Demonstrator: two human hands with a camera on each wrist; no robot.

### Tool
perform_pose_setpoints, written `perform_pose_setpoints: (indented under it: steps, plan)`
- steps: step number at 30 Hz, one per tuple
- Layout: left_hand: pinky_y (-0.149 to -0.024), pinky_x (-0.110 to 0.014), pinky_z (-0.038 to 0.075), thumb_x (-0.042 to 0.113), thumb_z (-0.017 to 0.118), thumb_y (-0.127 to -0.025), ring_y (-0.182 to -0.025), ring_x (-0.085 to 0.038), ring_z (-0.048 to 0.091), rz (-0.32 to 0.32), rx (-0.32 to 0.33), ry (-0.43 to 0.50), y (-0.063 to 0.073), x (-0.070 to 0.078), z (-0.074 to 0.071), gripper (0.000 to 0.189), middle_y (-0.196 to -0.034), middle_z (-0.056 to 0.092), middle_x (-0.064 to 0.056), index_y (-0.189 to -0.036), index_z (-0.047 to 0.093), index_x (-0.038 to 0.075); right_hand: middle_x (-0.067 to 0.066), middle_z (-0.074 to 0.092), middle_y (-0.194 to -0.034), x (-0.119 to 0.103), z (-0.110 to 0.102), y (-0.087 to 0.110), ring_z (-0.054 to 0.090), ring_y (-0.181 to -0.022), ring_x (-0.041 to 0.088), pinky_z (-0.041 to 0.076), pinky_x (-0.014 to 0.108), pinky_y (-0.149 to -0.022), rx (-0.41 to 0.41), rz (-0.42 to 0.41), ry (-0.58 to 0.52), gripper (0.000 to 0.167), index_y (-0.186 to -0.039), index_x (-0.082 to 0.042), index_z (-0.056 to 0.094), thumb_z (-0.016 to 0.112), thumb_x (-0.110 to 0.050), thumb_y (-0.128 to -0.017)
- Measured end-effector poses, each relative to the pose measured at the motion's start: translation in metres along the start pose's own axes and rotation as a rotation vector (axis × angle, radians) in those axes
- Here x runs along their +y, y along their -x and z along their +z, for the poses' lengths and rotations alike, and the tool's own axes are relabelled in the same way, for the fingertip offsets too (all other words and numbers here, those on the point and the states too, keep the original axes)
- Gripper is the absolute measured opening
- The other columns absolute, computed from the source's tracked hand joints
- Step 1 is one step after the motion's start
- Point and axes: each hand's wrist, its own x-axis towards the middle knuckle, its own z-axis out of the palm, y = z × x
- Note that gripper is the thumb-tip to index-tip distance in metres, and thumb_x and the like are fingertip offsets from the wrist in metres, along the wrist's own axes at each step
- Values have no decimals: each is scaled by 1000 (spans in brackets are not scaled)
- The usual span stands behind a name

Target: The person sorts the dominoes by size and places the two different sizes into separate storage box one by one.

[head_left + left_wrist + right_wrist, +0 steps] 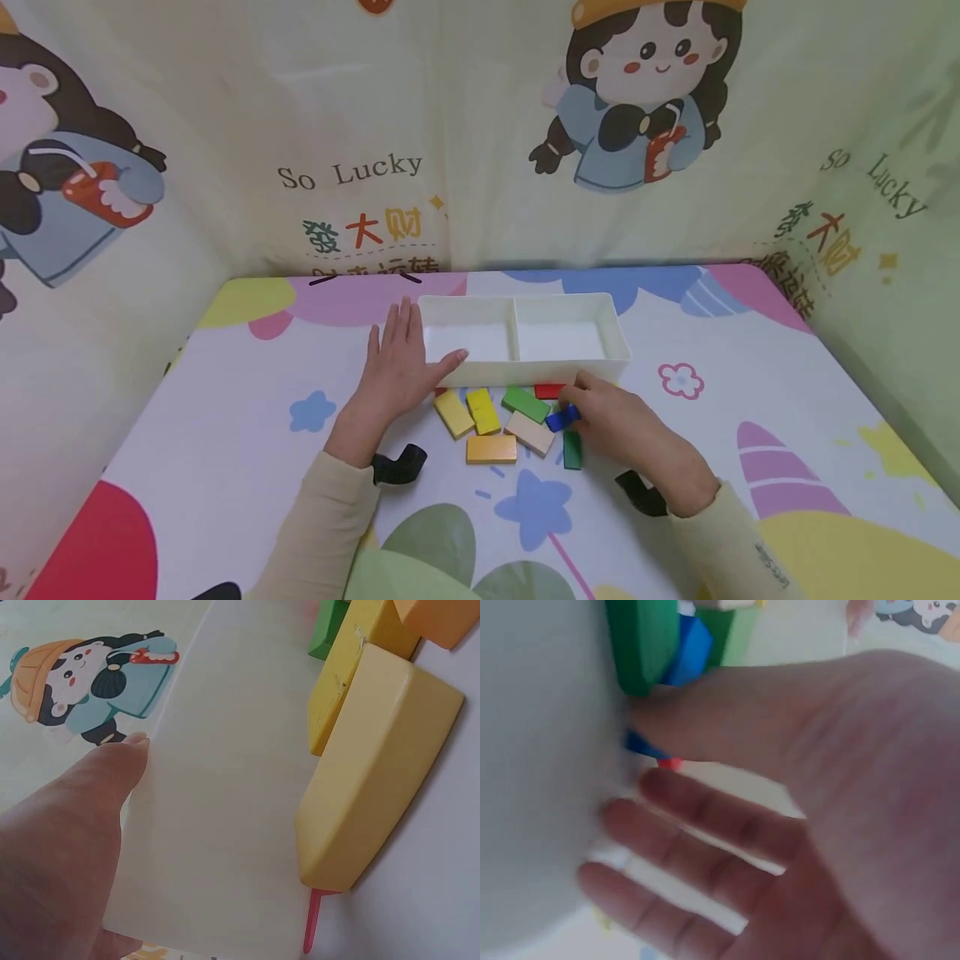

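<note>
A white two-compartment box [471, 373] stands near the back of the table. My left hand [397, 367] lies against its left end, fingers straight, thumb over the front rim; the left wrist view shows that thumb [124, 761] at the rim. My right hand [618, 417] pinches a blue block [564, 418] at the right side of the block group. In the right wrist view the thumb [705, 712] crosses the blue block [690, 651], with other fingers spread below. Beside it are a dark green block [572, 450] and a red block [550, 391], partly hidden.
In front of the box lie a pale yellow block [453, 414], a bright yellow block [483, 411], a green block [526, 405], a beige block [530, 433] and an orange block [491, 450]. A printed cloth [480, 208] hangs behind the patterned table [240, 433].
</note>
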Motion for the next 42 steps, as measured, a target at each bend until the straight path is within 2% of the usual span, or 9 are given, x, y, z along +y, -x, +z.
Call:
perform_pose_setpoints:
  steps: [6, 9, 14, 16, 23, 32, 42]
  plan:
    - [-123, -60, -1, 72, 48, -90, -155, -33, -6, 6, 4, 7, 0, 2, -2, 109, -168, -6, -14, -158, 1, 1, 2, 55, -87, 9, -13, 9, 55, -74, 14, 53, 28, -66, -16, 45, 81, 19, -94, -10, 67, 80, -10, -81]
    - [-123, -60, -1, 72, 48, -90, -155, -33, -6, 7, 9, 12, 0, 2, -2, 109, -168, -6, -15, -158, 1, 1, 2, 56, -84, 10, -16, 11, 54, -73, 14, 51, 27, -63, -19, 55, 98, 20, -92, -9, 67, 82, -12, -79]
    - [-123, -60, -2, 71, 49, -90, -155, -33, -7, -1, 2, 8, 1, 1, -2, 110, -168, -6, -15, -158, 0, 1, -2, 55, -84, 9, -10, 9, 51, -77, 11, 49, 25, -65, 31, -66, 88, 20, -94, -11, 68, 81, -9, -79]
    - [-123, -60, -2, 72, 49, -90, -155, -34, -7, -1, 1, 9, 1, 0, -2, 110, -168, -6, -15, -158, 1, 1, -2, 53, -85, 9, -8, 7, 49, -77, 11, 49, 25, -66, 39, -88, 76, 19, -94, -12, 68, 80, -7, -80]
    - [-123, -60, -2, 71, 49, -90, -155, -34, -7, 2, 2, 9, 1, 0, -2, 109, -167, -7, -15, -158, -1, 1, 0, 54, -87, 8, -7, 4, 50, -79, 12, 51, 26, -68, 15, -43, 33, 21, -99, -12, 68, 79, -6, -82]
    - [-123, -60, -1, 71, 49, -89, -155, -34, -6, 12, 8, 18, 1, 2, -2, 110, -167, -6, -16, -158, 0, 1, 2, 56, -90, 9, -7, 5, 54, -81, 14, 55, 30, -73, 28, -76, 16, 21, -98, -8, 67, 78, -3, -81]
    - [-123, -60, -1, 72, 48, -90, -155, -33, -6, 6, 3, 9, 0, 0, 0, 110, -168, -7, -15, -158, 0, 1, 3, 59, -94, 10, -8, 4, 55, -85, 15, 58, 33, -78, 2, -41, -12, 22, -101, -8, 68, 78, -3, -82]
